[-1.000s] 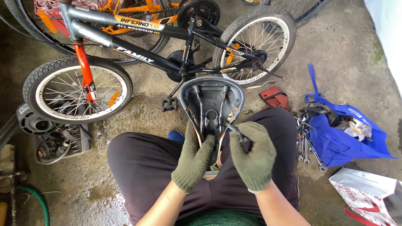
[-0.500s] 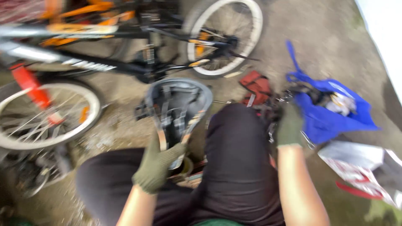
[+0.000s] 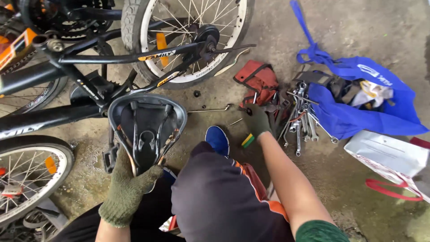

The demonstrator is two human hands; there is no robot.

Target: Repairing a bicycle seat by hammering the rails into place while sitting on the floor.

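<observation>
Left hand (image 3: 127,190), gloved, grips the rim of the upturned bicycle saddle (image 3: 147,130) by the knee; right hand (image 3: 256,118), arm outstretched, closes on a tool among loose wrenches (image 3: 299,123) beside a red pouch (image 3: 259,80) and blue bag (image 3: 358,103) holding gear.

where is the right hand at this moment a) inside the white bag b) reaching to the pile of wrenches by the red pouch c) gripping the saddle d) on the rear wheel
b: the gloved right hand is stretched out to the pile of wrenches beside the red pouch on the floor, while the left hand holds the upturned saddle.
</observation>
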